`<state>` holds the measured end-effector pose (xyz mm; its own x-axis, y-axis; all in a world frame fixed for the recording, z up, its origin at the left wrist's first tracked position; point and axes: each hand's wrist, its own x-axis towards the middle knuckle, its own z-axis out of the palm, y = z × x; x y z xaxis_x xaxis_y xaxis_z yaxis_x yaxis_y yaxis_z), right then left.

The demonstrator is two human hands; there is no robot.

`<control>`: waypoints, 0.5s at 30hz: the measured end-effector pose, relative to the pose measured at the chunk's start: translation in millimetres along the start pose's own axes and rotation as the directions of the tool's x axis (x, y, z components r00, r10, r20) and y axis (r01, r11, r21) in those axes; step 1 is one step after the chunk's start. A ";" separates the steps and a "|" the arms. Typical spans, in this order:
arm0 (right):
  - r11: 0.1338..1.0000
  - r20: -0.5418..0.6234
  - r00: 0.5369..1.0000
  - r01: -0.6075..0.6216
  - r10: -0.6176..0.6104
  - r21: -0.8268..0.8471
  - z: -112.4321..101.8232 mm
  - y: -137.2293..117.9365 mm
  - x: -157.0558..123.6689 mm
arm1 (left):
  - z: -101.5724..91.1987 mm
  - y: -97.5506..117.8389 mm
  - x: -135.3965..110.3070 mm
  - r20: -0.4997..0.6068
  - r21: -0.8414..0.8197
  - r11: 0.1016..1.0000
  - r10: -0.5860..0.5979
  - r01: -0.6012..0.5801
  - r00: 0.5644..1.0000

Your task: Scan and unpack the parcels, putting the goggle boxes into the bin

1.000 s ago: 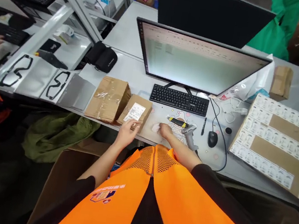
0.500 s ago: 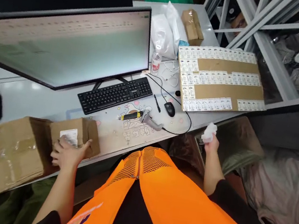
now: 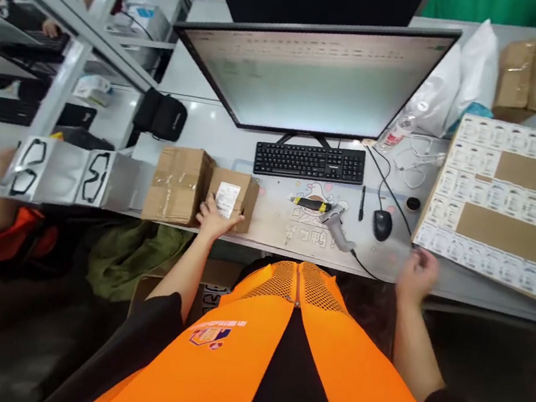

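The nearer left hand [image 3: 215,221] rests spread fingers on the small white-labelled brown cardboard box [image 3: 242,198] at its one o'clock, the blurred right hand's [image 3: 418,274] fingers being unreadable.

Characters "力鸭" on the desk mat [image 3: 273,218]; illegibly small print on the carton label [image 3: 226,199]

Tabletop [image 3: 222,134]: monitor [image 3: 310,83] behind, keyboard [image 3: 309,161] before it. At left, one box [image 3: 177,184] stands just left of a second box [image 3: 245,191], on which the left hand [image 3: 214,221] rests. Before the keyboard lies a knife [image 3: 312,204]; rightward follow scanner [image 3: 337,229], pen [image 3: 362,204] and mouse [image 3: 382,225]. At far right lies a cardboard sheet [image 3: 520,165], the right hand [image 3: 416,277] beside its near left corner.
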<state>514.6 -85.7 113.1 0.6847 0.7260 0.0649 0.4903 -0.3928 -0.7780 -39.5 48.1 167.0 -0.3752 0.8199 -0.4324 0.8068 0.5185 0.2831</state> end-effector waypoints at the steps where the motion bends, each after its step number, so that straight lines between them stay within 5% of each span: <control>1: 0.998 0.088 0.994 0.067 -0.066 -0.009 18.8 -14.0 -0.5 | -0.4 0.2 -0.8 -0.012 -0.014 1.000 0.005 -0.005 1.000; 4: 0.971 0.385 0.903 0.231 -0.193 -0.056 76.0 -51.0 -14.7 | -4.7 -0.1 -6.8 -0.091 -0.038 0.999 0.021 -0.024 0.996; 8: 0.933 0.549 0.829 0.274 -0.106 -0.234 127.7 -65.3 -41.6 | -13.5 -8.4 -27.9 -0.251 -0.058 0.987 0.130 -0.149 0.959; 12: 0.897 0.604 0.795 0.301 -0.047 -0.325 143.2 -49.4 -55.8 | -9.9 -14.3 -58.0 -0.269 -0.041 0.943 0.308 -0.330 0.913; 15: 0.892 0.615 0.788 0.297 -0.029 -0.339 143.3 -37.6 -52.4 | 10.8 -11.4 -72.2 -0.160 -0.018 0.899 0.429 -0.437 0.889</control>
<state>383.0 -28.1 49.4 0.1935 0.9305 -0.3111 0.8242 -0.3262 -0.4630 -16.7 -19.6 185.7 -0.0601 0.9902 -0.1264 0.8814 0.1121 0.4589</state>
